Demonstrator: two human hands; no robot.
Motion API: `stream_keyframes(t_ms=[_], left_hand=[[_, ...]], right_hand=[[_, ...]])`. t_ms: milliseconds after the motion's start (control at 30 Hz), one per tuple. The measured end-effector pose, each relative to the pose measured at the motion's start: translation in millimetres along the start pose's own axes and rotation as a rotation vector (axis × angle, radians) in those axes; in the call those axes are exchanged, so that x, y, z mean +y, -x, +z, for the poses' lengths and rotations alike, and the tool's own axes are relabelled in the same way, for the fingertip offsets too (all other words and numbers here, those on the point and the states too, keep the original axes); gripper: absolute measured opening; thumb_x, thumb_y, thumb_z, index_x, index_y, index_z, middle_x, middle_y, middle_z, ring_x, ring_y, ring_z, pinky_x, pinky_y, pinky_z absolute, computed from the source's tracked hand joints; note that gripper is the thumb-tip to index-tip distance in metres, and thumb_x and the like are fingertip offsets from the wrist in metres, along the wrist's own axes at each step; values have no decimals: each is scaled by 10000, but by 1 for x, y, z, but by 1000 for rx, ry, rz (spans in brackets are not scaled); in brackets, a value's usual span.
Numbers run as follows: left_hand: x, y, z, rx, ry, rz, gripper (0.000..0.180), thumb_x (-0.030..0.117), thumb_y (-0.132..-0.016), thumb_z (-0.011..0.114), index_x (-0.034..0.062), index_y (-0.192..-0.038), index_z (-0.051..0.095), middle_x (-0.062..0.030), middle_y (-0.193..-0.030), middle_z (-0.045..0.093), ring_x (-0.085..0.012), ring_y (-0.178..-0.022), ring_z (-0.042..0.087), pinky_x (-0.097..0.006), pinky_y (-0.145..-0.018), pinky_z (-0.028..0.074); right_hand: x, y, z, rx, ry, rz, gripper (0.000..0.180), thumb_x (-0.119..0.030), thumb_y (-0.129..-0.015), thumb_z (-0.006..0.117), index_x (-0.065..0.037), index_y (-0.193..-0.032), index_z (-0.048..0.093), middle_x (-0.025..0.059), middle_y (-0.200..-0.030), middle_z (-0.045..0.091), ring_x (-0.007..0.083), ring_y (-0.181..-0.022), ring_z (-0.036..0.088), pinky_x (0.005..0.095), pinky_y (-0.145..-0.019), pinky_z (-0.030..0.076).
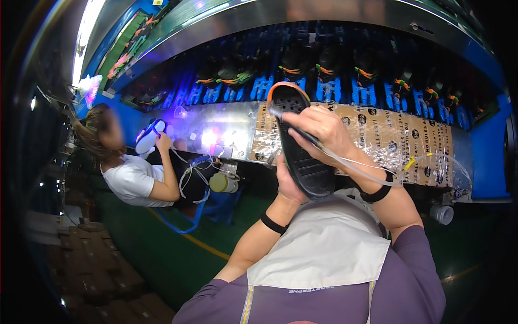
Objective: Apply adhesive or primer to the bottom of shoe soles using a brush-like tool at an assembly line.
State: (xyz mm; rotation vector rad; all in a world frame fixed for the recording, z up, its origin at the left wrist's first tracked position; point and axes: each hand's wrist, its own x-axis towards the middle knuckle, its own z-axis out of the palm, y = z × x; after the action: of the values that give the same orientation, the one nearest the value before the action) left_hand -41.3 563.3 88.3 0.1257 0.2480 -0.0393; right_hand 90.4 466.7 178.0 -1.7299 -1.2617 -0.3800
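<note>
My left hand (290,181) is wrapped around the side of a black shoe sole (308,171), which has an orange rim at its far end and small studs or holes inside that end. The sole is tilted above my lap, with its near end by my apron. My right hand (327,129) lies over the sole's upper part, closed on a slim pen-like tool (314,141). A clear tube (353,166) trails from this tool along my right forearm. The tool's tip is near the orange-rimmed end; whether it touches is hard to tell.
Cardboard (372,137) covers the bench ahead. Behind it stands a row of blue holders (329,89) with dark shoes and orange-green laces. On the left a co-worker (137,173) handles another shoe (148,139). Tubes and a greenish canister (220,183) hang by the bench edge.
</note>
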Motion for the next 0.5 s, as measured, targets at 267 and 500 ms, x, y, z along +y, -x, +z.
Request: stream_keyframes(t_ms=[267, 500], left_hand=[[9, -4, -1, -88, -174, 71, 778, 657, -1029, 286, 109, -1543, 485, -178, -1453, 609, -366, -1299, 631, -556, -1105, 521], [11, -6, -5, -278, -170, 27, 803, 706, -1017, 338, 133, -1568, 453, -141, -1554, 528, -336, -1416, 532, -500, -1189, 444]], right_hand=[[4, 6, -5, -124, 11, -2, 293, -39, -876, 767, -53, -1169, 770, 105, -921, 736, 243, -901, 712, 358, -811, 536], [3, 6, -7, 50, -55, 76, 227, -118, -822, 774, -67, -1044, 767, 99, -897, 746, 258, -848, 706, 396, -792, 488]])
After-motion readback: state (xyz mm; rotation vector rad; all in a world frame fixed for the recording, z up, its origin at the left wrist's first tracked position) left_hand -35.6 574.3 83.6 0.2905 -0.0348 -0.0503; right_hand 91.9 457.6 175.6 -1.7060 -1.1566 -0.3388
